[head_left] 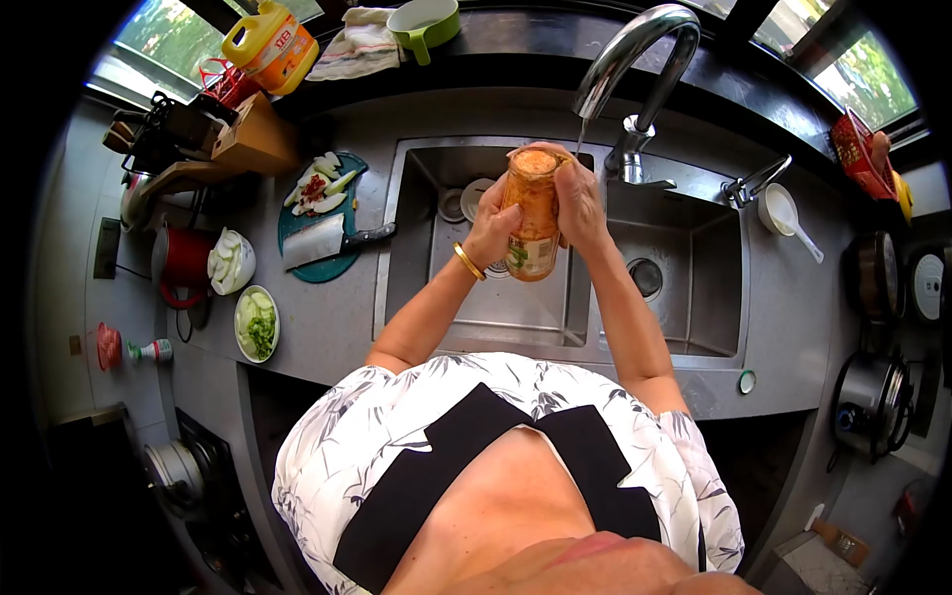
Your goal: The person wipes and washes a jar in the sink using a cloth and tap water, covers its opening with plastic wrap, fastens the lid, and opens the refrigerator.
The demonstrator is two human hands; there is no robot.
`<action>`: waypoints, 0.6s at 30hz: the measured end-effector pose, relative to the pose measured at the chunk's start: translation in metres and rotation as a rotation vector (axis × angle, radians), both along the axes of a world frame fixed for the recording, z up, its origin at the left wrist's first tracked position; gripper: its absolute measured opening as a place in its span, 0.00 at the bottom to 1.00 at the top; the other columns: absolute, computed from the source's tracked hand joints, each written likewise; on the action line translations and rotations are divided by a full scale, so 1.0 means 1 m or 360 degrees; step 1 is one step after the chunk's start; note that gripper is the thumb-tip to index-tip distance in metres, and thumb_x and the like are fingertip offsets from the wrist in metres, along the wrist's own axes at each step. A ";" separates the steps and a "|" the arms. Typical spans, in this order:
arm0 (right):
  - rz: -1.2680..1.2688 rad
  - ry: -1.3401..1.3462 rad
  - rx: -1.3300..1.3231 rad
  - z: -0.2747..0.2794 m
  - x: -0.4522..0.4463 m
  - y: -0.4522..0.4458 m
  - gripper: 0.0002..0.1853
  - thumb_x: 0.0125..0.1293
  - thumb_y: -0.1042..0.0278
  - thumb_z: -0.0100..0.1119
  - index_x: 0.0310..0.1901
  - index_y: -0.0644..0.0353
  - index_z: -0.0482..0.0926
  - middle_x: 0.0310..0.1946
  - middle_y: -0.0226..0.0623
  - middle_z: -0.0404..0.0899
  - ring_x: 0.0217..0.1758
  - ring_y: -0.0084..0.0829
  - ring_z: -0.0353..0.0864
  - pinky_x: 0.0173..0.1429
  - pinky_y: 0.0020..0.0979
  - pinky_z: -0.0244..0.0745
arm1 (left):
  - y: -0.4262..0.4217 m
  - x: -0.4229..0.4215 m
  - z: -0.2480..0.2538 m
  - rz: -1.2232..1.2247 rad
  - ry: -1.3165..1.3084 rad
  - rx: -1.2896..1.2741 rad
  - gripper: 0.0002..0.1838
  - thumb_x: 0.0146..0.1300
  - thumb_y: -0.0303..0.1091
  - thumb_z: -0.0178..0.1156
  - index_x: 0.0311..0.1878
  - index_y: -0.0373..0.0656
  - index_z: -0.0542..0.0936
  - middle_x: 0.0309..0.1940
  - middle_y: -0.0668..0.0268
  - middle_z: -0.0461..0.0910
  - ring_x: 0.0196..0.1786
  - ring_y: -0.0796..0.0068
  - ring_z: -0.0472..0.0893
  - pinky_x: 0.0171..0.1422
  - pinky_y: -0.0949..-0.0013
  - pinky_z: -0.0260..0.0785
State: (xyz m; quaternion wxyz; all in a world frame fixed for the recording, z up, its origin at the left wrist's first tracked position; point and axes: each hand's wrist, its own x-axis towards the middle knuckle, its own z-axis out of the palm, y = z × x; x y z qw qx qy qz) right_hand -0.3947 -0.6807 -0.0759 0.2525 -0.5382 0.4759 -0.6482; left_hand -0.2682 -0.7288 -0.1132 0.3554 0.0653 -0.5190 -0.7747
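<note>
A glass jar [531, 220] with orange-red contents and a paper label is held over the sink between my two hands. My left hand [492, 228] grips its left side, thumb across the glass; a gold bracelet is on that wrist. My right hand [583, 203] is wrapped round the jar's right side near its mouth, its fingers partly hidden behind it. The mouth looks uncovered, and orange matter shows there. A thin stream runs from the chrome faucet [640, 59] just beside my right hand. A small green-rimmed lid [747, 381] lies on the counter at the right.
The double sink [580, 344] surrounds the jar. Leftward, a cleaver [315, 241] rests on a teal cutting board [343, 266] with sliced vegetables. Bowls of cut vegetables [258, 325] and a red pot [178, 260] stand farther left. A white ladle [781, 210] lies right of the faucet.
</note>
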 end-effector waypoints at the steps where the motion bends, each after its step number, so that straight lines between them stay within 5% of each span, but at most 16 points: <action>1: -0.0038 0.0040 -0.0011 0.003 0.002 0.002 0.30 0.64 0.39 0.46 0.46 0.64 0.75 0.40 0.41 0.78 0.44 0.35 0.77 0.51 0.32 0.70 | 0.001 0.000 0.001 0.0009 0.0020 0.0008 0.34 0.59 0.48 0.57 0.62 0.36 0.63 0.53 0.63 0.73 0.53 0.75 0.75 0.57 0.70 0.69; 6: -0.0460 0.0656 -0.0036 0.014 0.017 0.010 0.29 0.53 0.48 0.66 0.48 0.63 0.73 0.43 0.42 0.76 0.47 0.39 0.77 0.52 0.35 0.71 | 0.002 -0.005 0.002 0.0376 -0.0042 -0.0209 0.23 0.64 0.38 0.56 0.58 0.38 0.66 0.49 0.65 0.74 0.51 0.77 0.74 0.56 0.72 0.69; 12: -0.0224 -0.0051 0.0111 0.009 0.024 0.007 0.24 0.59 0.58 0.64 0.52 0.64 0.73 0.45 0.41 0.77 0.47 0.32 0.78 0.52 0.30 0.73 | 0.007 -0.003 0.000 0.0610 -0.0196 -0.0407 0.19 0.63 0.32 0.58 0.55 0.40 0.67 0.44 0.67 0.74 0.46 0.79 0.74 0.52 0.73 0.70; 18: -0.0132 -0.0207 0.0135 0.015 0.022 0.010 0.24 0.62 0.59 0.62 0.55 0.65 0.73 0.41 0.36 0.80 0.44 0.23 0.78 0.50 0.25 0.75 | 0.008 -0.002 -0.001 0.0640 -0.0212 -0.0386 0.18 0.61 0.29 0.56 0.54 0.40 0.67 0.44 0.67 0.74 0.46 0.80 0.74 0.51 0.74 0.70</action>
